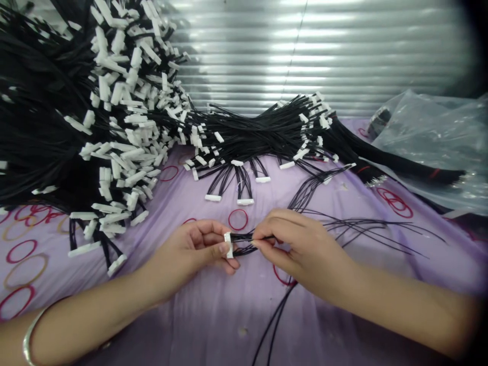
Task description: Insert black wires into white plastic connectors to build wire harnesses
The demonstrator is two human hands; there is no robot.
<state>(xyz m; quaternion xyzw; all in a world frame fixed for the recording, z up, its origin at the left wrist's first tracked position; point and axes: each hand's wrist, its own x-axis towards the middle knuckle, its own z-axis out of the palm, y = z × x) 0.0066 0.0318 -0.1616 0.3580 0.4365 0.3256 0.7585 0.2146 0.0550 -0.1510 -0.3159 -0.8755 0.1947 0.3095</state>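
Observation:
My left hand [198, 249] pinches a small white connector [228, 244] between thumb and fingers, low in the middle of the view. My right hand [293, 244] is closed on thin black wires [244, 237] that run into that connector. Loose black wires [373, 229] trail from my right hand out to the right across the purple cloth [213, 315]. Both hands hover just above the cloth, almost touching each other.
A big heap of black wire harnesses with white connectors [114, 117] fills the left and back. A smaller bundle [267, 132] lies behind my hands. Clear plastic bags [430, 142] sit at the right. Red rubber bands [238, 219] lie scattered. A corrugated metal wall [324, 51] is behind.

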